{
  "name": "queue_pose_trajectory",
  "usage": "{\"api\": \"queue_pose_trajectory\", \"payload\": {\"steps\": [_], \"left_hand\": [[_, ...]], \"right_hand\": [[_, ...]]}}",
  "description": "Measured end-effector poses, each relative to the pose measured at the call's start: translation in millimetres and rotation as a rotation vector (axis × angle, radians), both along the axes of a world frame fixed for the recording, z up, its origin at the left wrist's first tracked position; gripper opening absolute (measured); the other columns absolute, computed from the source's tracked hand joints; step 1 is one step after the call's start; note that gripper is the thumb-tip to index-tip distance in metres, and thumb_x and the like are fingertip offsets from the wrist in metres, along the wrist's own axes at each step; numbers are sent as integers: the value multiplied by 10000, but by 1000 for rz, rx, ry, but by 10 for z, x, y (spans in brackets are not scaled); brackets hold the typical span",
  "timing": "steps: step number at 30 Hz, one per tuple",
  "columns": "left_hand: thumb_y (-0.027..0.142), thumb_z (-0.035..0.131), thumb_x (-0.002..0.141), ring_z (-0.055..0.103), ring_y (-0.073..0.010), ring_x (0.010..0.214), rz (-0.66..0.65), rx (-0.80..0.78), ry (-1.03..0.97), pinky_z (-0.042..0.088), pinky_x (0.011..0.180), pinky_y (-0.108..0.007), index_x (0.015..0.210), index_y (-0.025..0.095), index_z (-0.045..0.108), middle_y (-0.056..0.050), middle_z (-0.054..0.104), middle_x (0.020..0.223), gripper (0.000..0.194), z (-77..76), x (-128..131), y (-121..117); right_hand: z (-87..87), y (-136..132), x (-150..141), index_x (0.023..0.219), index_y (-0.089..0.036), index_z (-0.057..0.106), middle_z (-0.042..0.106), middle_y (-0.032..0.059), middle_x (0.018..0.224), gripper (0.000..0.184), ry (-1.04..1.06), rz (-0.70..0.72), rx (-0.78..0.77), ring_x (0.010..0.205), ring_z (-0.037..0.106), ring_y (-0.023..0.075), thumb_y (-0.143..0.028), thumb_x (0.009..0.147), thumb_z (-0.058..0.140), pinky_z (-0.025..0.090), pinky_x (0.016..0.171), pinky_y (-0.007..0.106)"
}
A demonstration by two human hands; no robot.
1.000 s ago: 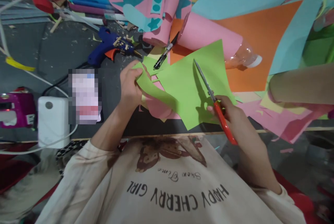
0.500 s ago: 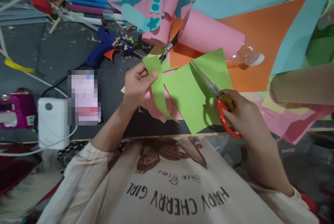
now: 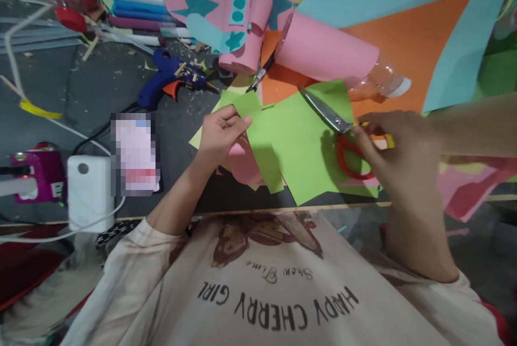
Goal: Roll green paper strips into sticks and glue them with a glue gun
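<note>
My left hand (image 3: 221, 136) pinches the top of a cut green paper strip (image 3: 260, 144), which hangs down over a pink scrap. Beside it a larger green sheet (image 3: 305, 147) lies flat at the table's near edge. Red-handled scissors (image 3: 327, 112) rest on that sheet with the blades closed and pointing up-left. My right hand (image 3: 398, 147), slightly blurred, has its fingertips closed on the top of the scissor handles; the lower red loop shows with no finger through it.
A pink-wrapped plastic bottle (image 3: 335, 55) lies on orange paper (image 3: 404, 50) behind the sheet. A blue glue gun (image 3: 169, 74), a black pen (image 3: 262, 71), a white charger block (image 3: 89, 190) with cables and stacked coloured paper surround the spot. Another person's arm (image 3: 472, 125) reaches in from the right.
The strip has come away from the sheet and my left hand has lifted it upright. My right hand swung the scissors to the right and lowered them flat onto the green sheet.
</note>
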State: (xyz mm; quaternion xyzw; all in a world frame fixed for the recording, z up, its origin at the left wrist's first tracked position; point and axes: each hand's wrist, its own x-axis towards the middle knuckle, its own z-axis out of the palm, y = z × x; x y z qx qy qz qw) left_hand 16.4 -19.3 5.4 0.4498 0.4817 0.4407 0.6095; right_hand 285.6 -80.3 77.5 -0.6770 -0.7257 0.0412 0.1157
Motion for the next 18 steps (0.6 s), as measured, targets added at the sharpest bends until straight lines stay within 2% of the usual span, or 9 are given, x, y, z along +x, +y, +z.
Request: {"api": "queue_pose_trajectory", "payload": {"steps": [2, 4, 6, 7, 9, 11, 14, 16, 18], "left_hand": [[447, 784, 716, 563, -115, 412, -30, -16, 23, 477, 399, -231, 711, 193, 648, 36, 588, 488, 288, 45, 5, -7], [457, 804, 690, 563, -123, 416, -52, -33, 46, 467, 395, -239, 700, 186, 636, 28, 574, 484, 319, 96, 16, -9], [479, 819, 666, 556, -126, 420, -70, -36, 55, 452, 395, -246, 694, 183, 628, 26, 550, 480, 354, 131, 24, -6], [488, 820, 661, 543, -122, 417, -70, -28, 55, 439, 394, -246, 685, 182, 621, 27, 539, 480, 365, 139, 24, -3], [469, 820, 666, 491, -97, 405, -48, 0, 66, 397, 395, -236, 661, 183, 606, 38, 505, 477, 357, 139, 15, 4], [407, 812, 690, 424, -72, 399, -11, 21, 93, 356, 405, -226, 655, 184, 600, 56, 454, 468, 309, 129, 0, 10], [338, 779, 730, 390, -64, 428, 28, 22, 141, 346, 441, -215, 710, 192, 624, 69, 409, 488, 214, 118, -15, 11], [373, 763, 745, 414, -70, 464, 44, 35, 140, 362, 462, -210, 708, 201, 616, 60, 420, 526, 229, 116, -16, 2], [448, 747, 754, 438, -75, 496, 45, 43, 113, 386, 473, -207, 660, 203, 578, 47, 434, 562, 313, 112, -13, -11]], "right_hand": [[-145, 6, -146, 960, -165, 716, 733, 118, 815, 279, 134, 196, 14, 797, 662, 230, -307, 960, 476, 518, 737, 366], [-307, 15, -324, 1115, -168, 693, 742, 136, 998, 307, 198, 384, -19, 921, 676, 228, -224, 975, 425, 546, 797, 377], [-406, 27, -507, 1233, -210, 651, 677, 144, 1237, 357, 245, 454, -19, 1147, 634, 251, -183, 971, 410, 549, 909, 431], [-418, 32, -589, 1244, -245, 647, 647, 128, 1292, 350, 267, 478, -48, 1242, 588, 261, -203, 975, 427, 533, 967, 464], [-380, 35, -721, 1163, -275, 688, 644, 100, 1288, 325, 331, 543, -160, 1282, 559, 247, -213, 982, 426, 498, 1044, 476], [-318, 23, -806, 1077, -258, 716, 659, 99, 1257, 332, 366, 649, -239, 1190, 599, 229, -223, 1001, 395, 515, 1006, 439], [-327, -13, -873, 929, -232, 722, 707, 101, 1066, 348, 382, 836, -122, 954, 632, 198, -195, 1003, 384, 537, 814, 366], [-407, -16, -904, 873, -207, 703, 698, 103, 955, 342, 426, 870, 13, 823, 600, 184, -159, 987, 383, 511, 727, 349], [-484, 22, -931, 875, -181, 688, 674, 107, 895, 320, 535, 824, 78, 750, 564, 180, -166, 978, 386, 483, 671, 336]]}}
